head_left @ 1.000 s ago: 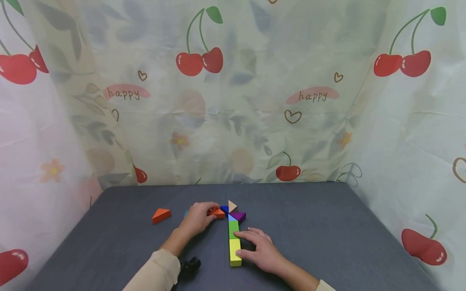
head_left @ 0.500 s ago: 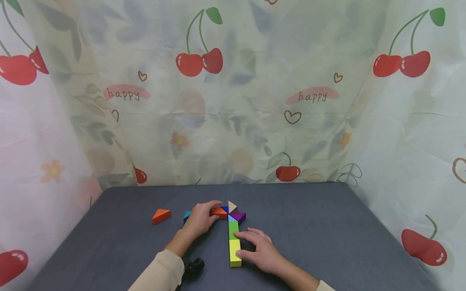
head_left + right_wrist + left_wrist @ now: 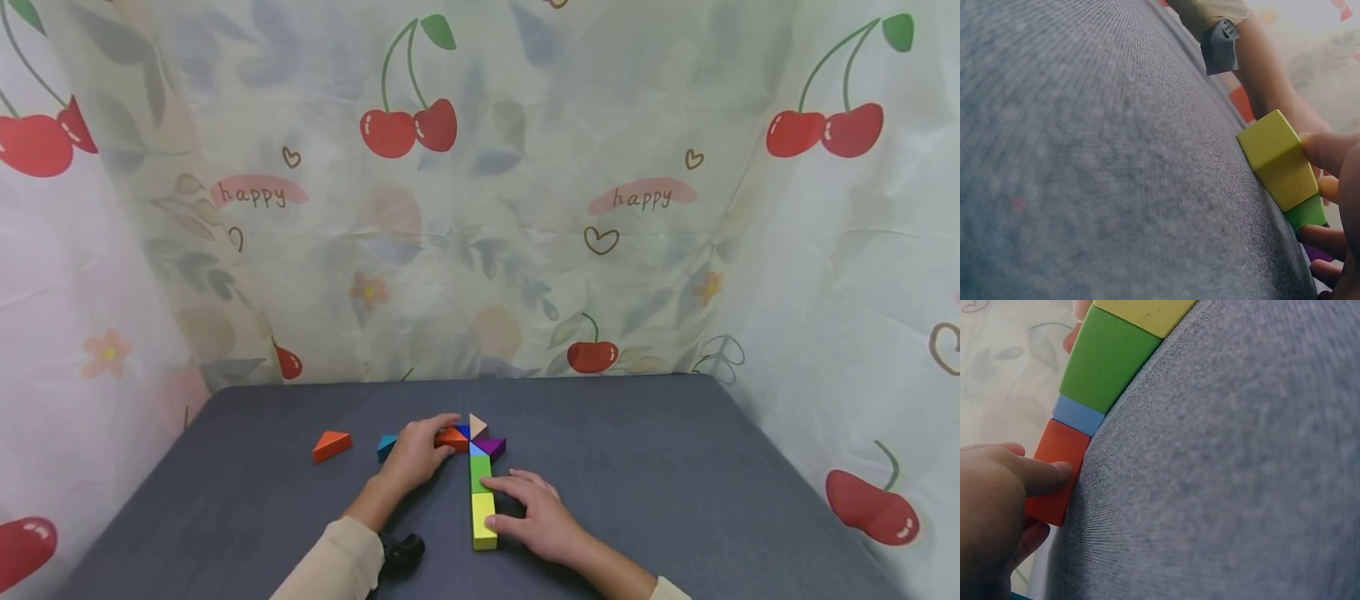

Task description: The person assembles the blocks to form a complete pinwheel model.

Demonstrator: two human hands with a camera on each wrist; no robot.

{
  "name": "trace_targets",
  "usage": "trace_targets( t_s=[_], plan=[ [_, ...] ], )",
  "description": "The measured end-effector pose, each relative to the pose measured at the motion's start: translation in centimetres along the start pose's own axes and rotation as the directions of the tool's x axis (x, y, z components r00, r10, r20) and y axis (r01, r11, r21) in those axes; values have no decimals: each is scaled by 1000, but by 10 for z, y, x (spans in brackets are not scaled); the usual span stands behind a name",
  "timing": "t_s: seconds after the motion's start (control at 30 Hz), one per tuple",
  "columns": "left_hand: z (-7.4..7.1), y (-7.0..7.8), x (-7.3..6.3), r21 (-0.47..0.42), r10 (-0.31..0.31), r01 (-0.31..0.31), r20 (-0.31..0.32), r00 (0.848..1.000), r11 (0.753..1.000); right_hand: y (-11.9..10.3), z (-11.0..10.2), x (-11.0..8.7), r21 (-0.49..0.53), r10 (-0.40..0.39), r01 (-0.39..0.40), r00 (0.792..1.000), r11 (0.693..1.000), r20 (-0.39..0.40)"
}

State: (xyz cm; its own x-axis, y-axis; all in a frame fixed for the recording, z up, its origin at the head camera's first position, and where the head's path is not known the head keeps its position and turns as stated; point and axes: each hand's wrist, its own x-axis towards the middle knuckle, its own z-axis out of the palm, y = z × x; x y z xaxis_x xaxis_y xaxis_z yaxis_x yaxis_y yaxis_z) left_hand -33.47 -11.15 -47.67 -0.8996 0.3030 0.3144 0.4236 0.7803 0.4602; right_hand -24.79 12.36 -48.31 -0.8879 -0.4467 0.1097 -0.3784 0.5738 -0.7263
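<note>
My left hand pinches an orange triangular block, its thumb lying on the near face in the left wrist view. That block meets a cluster of small triangular blocks: dark blue, beige, purple and light blue. A green block and a yellow block run in a line toward me from the light blue one. From the right, my right hand rests its thumb at the yellow block and a finger at the green block, fingers loosely bent.
A second orange triangular block lies at the left on the dark grey table. Just left of my left hand sits a teal block, partly hidden. A patterned curtain surrounds the back and sides. A black device is on my left wrist.
My left hand has slid the orange block slightly right, against the cluster. More of the teal block now shows. The right hand has stayed in place.
</note>
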Motion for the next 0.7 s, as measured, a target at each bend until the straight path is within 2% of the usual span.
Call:
trace_targets(
  t_s=[0.4, 0.7],
  plan=[
    [1, 1, -1, -17, -3, 3, -27, 1000, 1000, -2, 0, 0, -2, 2, -2, 1000, 1000, 1],
    [3, 2, -3, -36, -31, 30, -19, 999, 999, 0, 0, 0, -5, 1, -1, 1000, 1000, 0]
  ],
)
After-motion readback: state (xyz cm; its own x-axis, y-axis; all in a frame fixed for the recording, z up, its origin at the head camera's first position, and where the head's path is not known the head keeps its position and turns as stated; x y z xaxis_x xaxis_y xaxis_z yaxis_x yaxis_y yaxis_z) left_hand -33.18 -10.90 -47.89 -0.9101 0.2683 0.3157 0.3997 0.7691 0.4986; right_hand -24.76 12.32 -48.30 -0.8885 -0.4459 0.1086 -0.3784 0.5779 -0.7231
